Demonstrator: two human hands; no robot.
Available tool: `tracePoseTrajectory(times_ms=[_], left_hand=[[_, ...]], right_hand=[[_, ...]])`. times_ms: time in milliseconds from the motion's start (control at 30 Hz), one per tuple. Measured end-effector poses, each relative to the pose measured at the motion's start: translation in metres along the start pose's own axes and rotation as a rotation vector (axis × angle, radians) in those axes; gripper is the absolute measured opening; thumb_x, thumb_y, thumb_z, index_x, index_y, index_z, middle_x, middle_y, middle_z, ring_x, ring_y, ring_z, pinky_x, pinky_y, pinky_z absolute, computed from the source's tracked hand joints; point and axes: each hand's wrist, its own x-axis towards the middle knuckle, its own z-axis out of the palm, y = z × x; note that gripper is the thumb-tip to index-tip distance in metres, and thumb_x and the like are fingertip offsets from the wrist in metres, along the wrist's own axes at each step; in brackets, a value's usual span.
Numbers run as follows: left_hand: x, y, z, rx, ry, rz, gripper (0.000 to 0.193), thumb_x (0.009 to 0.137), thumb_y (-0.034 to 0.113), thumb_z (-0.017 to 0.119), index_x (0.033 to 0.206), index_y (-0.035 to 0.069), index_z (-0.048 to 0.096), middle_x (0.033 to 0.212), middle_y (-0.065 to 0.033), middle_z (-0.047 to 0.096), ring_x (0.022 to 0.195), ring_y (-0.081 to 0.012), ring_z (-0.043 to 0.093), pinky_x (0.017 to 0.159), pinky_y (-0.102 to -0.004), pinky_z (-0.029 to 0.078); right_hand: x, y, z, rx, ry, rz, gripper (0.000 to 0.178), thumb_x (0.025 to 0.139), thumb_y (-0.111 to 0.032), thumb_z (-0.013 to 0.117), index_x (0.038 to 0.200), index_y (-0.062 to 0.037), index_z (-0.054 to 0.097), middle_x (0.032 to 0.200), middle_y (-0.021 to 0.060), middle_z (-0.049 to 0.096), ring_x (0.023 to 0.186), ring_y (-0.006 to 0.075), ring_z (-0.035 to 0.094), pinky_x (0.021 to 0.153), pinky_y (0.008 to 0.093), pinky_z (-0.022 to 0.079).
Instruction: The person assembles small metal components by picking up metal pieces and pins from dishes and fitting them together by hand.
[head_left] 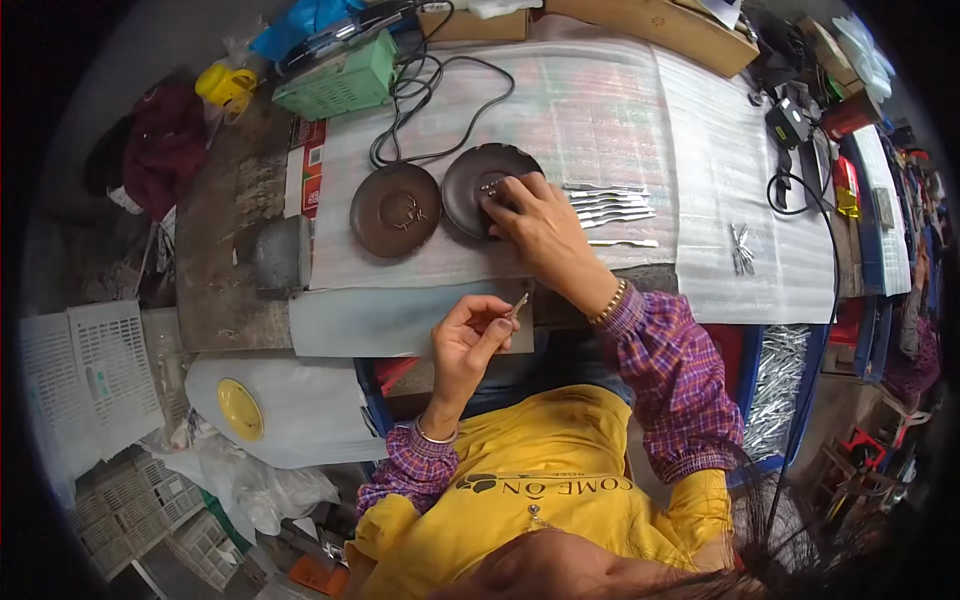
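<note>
Pinching a small, slim, silver-coloured metal piece point(519, 304) between thumb and forefinger of the nearly closed left hand point(468, 340), tip jutting clear, near the front edge of a worn brown wooden desk point(228, 165). Reaching with curled fingers of the right hand point(548, 230) into a round dark-brown dish point(461, 190), right beside tiny silvery pieces point(489, 187); cannot tell of any hold there. Just left, a matching dish point(369, 215) with thin metal pins point(409, 212). Across a yellow cloth shirt point(545, 440), dark printed lettering
</note>
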Motion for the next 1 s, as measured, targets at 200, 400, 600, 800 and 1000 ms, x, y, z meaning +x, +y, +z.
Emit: tracePoseTrajectory(times_ms=[200, 400, 600, 800, 1000], left_hand=[[0.004, -0.005, -0.004, 0.054, 0.018, 0.030, 0.015, 0.086, 0.005, 0.062, 0.098, -0.001, 0.057, 0.082, -0.0058, 0.063, 0.066, -0.0068, 0.054, 0.060, -0.0180, 0.045], [0.005, -0.002, 0.003, 0.101, 0.034, 0.030, 0.016, 0.087, 0.008, 0.062, 0.100, 0.000, 0.057, 0.082, -0.0070, 0.062, 0.064, -0.0087, 0.053, 0.057, -0.0189, 0.042], [0.006, -0.004, 0.007, 0.021, 0.038, -0.037, 0.015, 0.087, 0.006, 0.060, 0.100, 0.000, 0.058, 0.081, -0.0051, 0.062, 0.063, -0.0059, 0.051, 0.056, -0.0173, 0.040], [0.006, -0.013, 0.014, -0.043, -0.030, -0.089, 0.015, 0.086, 0.006, 0.061, 0.099, 0.000, 0.059, 0.083, -0.0064, 0.061, 0.061, -0.0089, 0.049, 0.053, -0.0190, 0.036], [0.002, -0.012, 0.025, 0.004, -0.041, -0.063, 0.013, 0.086, 0.005, 0.062, 0.097, -0.001, 0.062, 0.078, -0.0044, 0.061, 0.060, -0.0071, 0.049, 0.054, -0.0191, 0.039]], right_hand=[[-0.020, 0.001, -0.014, 0.042, 0.060, -0.024, 0.019, 0.070, -0.008, 0.061, 0.087, -0.0053, 0.066, 0.093, 0.0064, 0.053, 0.087, 0.0242, 0.049, 0.074, 0.0343, 0.043], [-0.026, 0.009, -0.019, 0.152, 0.063, 0.027, 0.017, 0.066, -0.003, 0.067, 0.083, -0.0040, 0.064, 0.085, 0.0065, 0.057, 0.080, 0.0240, 0.056, 0.068, 0.0305, 0.047], [-0.080, -0.009, -0.052, 0.773, 0.054, 0.388, 0.011, 0.072, 0.003, 0.068, 0.081, 0.0013, 0.062, 0.081, 0.0066, 0.061, 0.073, 0.0142, 0.060, 0.063, 0.0252, 0.048], [-0.117, -0.028, -0.042, 1.221, 0.129, 0.559, 0.010, 0.075, 0.005, 0.068, 0.084, 0.0028, 0.065, 0.087, 0.0062, 0.059, 0.077, 0.0106, 0.059, 0.064, 0.0207, 0.049], [-0.127, -0.038, -0.032, 1.530, 0.183, 0.720, 0.013, 0.079, 0.001, 0.067, 0.090, 0.0032, 0.059, 0.083, 0.0053, 0.061, 0.072, 0.0107, 0.060, 0.064, 0.0212, 0.050]])
